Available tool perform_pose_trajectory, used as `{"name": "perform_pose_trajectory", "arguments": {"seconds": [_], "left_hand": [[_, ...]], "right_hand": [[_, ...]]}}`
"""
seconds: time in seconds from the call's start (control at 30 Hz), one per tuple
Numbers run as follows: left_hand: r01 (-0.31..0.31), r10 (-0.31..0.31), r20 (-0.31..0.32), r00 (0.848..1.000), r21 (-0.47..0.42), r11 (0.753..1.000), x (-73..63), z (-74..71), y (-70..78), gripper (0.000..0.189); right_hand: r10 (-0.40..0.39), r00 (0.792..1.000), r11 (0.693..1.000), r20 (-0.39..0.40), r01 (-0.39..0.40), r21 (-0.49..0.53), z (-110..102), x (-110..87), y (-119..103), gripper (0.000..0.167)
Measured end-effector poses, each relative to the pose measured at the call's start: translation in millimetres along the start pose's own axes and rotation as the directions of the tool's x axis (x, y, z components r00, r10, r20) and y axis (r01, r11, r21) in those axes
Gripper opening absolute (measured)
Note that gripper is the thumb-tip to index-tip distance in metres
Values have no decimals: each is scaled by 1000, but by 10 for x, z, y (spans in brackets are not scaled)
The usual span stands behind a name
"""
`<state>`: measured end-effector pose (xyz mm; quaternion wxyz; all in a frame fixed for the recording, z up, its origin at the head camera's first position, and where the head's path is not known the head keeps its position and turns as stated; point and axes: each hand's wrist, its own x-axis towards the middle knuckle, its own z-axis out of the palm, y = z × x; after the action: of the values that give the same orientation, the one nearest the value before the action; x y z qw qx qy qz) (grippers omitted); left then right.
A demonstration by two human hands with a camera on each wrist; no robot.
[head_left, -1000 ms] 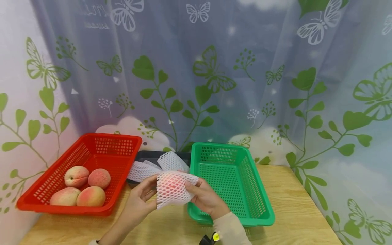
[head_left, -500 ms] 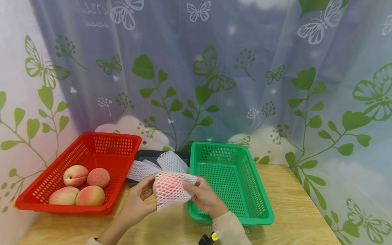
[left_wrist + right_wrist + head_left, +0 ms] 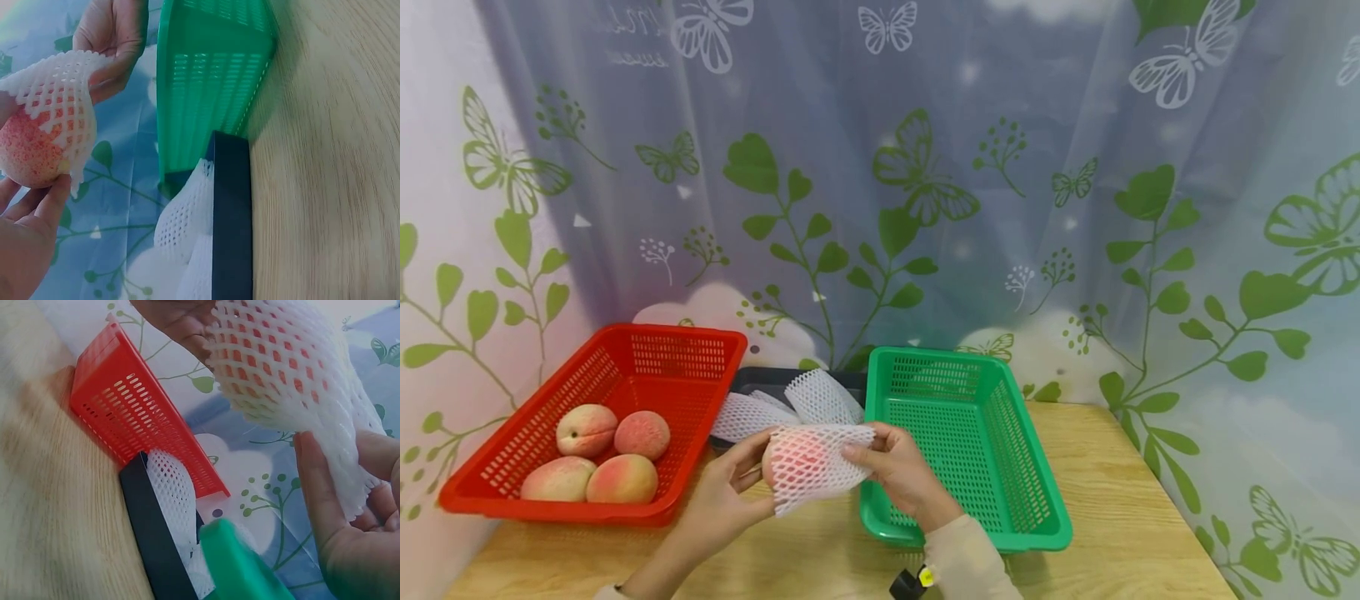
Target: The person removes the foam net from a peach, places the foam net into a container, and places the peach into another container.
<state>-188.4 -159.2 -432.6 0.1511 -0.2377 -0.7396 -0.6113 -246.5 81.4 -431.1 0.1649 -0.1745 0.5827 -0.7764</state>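
A peach (image 3: 31, 153) sits partly inside a white foam net sleeve (image 3: 831, 462), its left end bare. My left hand (image 3: 726, 492) grips the peach by its bare end, thumb below and fingers above and behind. With thumb and fingers, my right hand (image 3: 906, 471) pinches the narrower right end of the sleeve. In the right wrist view the foam net sleeve (image 3: 281, 369) tapers from the peach toward the pinching fingers. Both hands hold it above the table, between the two baskets.
On the left a red basket (image 3: 700, 450) holds several peaches (image 3: 622, 481). The green basket (image 3: 962, 429) stands right of the hands. Between and behind them, a dark tray (image 3: 760, 379) carries more foam net sleeves (image 3: 820, 396). A patterned curtain (image 3: 1000, 208) hangs behind the wooden table (image 3: 1112, 500).
Both hands have shifted slightly left with the peach and sleeve. More of the peach's left end shows outside the net than a second ago.
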Motion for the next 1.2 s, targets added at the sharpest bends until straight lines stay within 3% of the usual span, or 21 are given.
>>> {"name": "perform_pose_trajectory", "arguments": {"seconds": [0.2, 0.4, 0.53, 0.7, 0.97, 1.1, 1.2], "left_hand": [[71, -71, -10, 997, 48, 996, -17, -175, -3, 72], [161, -146, -95, 985, 177, 971, -31, -452, 9, 70], [230, -194, -153, 969, 271, 935, -26, -693, 8, 72], [284, -209, -243, 947, 335, 899, -8, -974, -56, 73], [332, -174, -339, 925, 495, 803, 2, -1273, -332, 72], [338, -175, -330, 928, 545, 767, -11, -1339, -475, 72], [320, -164, -302, 939, 594, 738, 1, -1364, -551, 74]], "right_hand": [[-12, 998, 999, -60, 9, -42, -8, 59, -40, 16], [-8, 988, 999, -153, 0, -54, -43, 136, -94, 17], [-15, 977, 999, -212, 4, -53, -48, 212, -143, 21], [-16, 956, 998, -294, -2, -62, -25, 353, -213, 33], [-23, 920, 1000, -391, 22, -9, 94, 630, -182, 35], [-16, 908, 999, -418, 33, 33, 173, 743, -117, 34], [-11, 896, 998, -443, 35, 47, 232, 820, -69, 35]]}}
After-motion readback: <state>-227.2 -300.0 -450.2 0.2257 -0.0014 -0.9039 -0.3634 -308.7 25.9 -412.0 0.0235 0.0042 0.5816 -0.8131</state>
